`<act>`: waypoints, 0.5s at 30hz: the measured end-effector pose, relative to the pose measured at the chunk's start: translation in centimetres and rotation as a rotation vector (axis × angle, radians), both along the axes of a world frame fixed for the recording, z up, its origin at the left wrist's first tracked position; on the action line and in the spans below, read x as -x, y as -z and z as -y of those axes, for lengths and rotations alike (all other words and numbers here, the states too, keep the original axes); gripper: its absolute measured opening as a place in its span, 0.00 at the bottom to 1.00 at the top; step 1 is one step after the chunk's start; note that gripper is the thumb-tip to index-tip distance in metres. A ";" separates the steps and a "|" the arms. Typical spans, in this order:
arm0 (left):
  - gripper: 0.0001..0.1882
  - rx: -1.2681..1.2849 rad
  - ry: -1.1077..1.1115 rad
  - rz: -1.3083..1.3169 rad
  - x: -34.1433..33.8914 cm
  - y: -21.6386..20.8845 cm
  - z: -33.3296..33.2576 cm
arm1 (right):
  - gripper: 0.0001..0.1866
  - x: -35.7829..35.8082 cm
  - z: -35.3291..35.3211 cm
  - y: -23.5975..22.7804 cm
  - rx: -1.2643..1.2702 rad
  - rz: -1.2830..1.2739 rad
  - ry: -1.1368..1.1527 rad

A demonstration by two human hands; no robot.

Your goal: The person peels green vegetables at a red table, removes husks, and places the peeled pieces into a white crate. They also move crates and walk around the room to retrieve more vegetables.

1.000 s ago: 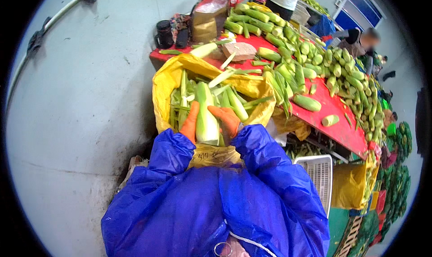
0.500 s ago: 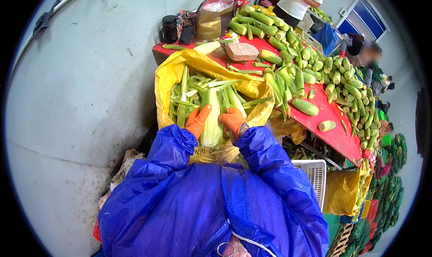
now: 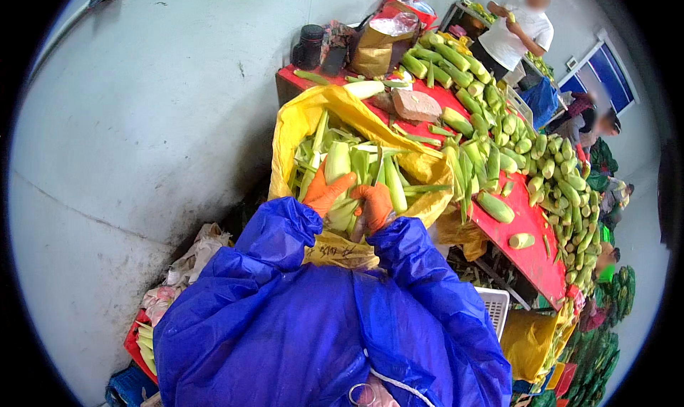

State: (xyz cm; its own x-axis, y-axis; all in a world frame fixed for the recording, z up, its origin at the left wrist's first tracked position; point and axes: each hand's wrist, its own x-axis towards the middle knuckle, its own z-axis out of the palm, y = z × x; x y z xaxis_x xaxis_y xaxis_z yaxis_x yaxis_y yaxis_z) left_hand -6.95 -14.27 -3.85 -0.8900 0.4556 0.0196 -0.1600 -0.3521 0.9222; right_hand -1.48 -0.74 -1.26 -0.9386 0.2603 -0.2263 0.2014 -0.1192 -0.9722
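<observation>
My left hand [image 3: 327, 187], in an orange glove, is wrapped around an ear of corn [image 3: 338, 160] whose pale green top points away from me. Close on its right, my right hand [image 3: 375, 204], also gloved in orange, has its fingers curled at the ear's lower end. Pale husk leaves [image 3: 343, 214] hang down between the two hands; the right fingertips seem to grip them, though they are partly hidden. Both hands are over the mouth of a yellow sack [image 3: 286, 140], which is filled with stripped green husks [image 3: 365, 166].
Behind the sack runs a red table [image 3: 531, 254] heaped with ears of corn [image 3: 570, 186]. On it lie a brick [image 3: 416, 105], a dark mug [image 3: 309, 45] and a bag [image 3: 381, 45]. A white crate [image 3: 494, 307] stands at right. A person in white [image 3: 524, 29] works farther back.
The ear has tilted and its husk is now bent down toward me. My right hand has dropped lower beside it. The whole view has shifted, bringing more of the far person into sight.
</observation>
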 end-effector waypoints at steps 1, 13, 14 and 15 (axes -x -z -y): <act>0.36 -0.022 -0.038 0.000 0.3 0.6 -0.1 | 0.09 0.1 0.2 0.1 0.020 0.011 -0.003; 0.30 -0.319 -0.096 0.382 7.2 9.2 1.4 | 0.06 1.4 -3.3 2.6 0.578 -0.029 0.353; 0.31 -0.403 -0.135 0.484 8.2 10.7 1.8 | 0.05 1.3 -4.3 1.0 0.610 -0.089 0.430; 0.35 -0.463 -0.170 0.568 7.4 7.3 2.5 | 0.03 0.9 -6.8 1.6 0.615 -0.185 0.424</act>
State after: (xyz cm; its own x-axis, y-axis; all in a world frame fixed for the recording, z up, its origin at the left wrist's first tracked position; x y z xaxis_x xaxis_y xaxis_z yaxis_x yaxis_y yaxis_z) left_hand -14.32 -16.76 -11.19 -0.8777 0.3678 -0.3074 -0.4758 -0.7460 0.4660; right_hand -2.38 6.07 -2.84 -0.8234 0.4841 -0.2960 -0.1412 -0.6801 -0.7194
